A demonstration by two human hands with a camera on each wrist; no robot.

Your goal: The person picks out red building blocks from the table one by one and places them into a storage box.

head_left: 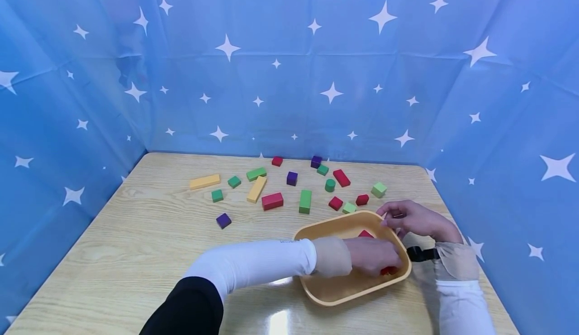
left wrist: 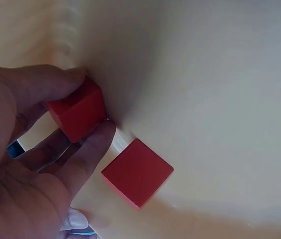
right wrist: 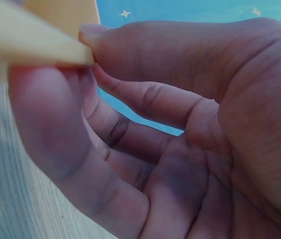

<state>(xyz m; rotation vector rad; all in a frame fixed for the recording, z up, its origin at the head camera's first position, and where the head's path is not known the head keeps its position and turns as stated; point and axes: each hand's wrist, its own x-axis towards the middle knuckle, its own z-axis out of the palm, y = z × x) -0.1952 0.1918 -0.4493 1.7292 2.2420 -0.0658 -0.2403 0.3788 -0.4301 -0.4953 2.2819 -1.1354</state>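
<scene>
Inside a yellow-orange plastic basin (head_left: 325,295), my left hand (head_left: 373,255) pinches a red block (left wrist: 80,112) between thumb and fingers, close to the basin's wall. A second red block (left wrist: 138,173) lies on the basin floor beside those fingers; in the head view a red block (head_left: 365,234) shows past the hand's far side. My right hand (head_left: 416,218) grips the basin's rim at the far right corner. In the right wrist view its thumb (right wrist: 155,52) and curled fingers pinch the rim from both sides.
Beyond the basin several loose blocks lie scattered on the wooden table (head_left: 135,254), among them a red block (head_left: 272,201), a green block (head_left: 305,201), a purple cube (head_left: 223,220) and a yellow block (head_left: 205,181). A blue star-patterned curtain (head_left: 289,74) surrounds the table's back and sides.
</scene>
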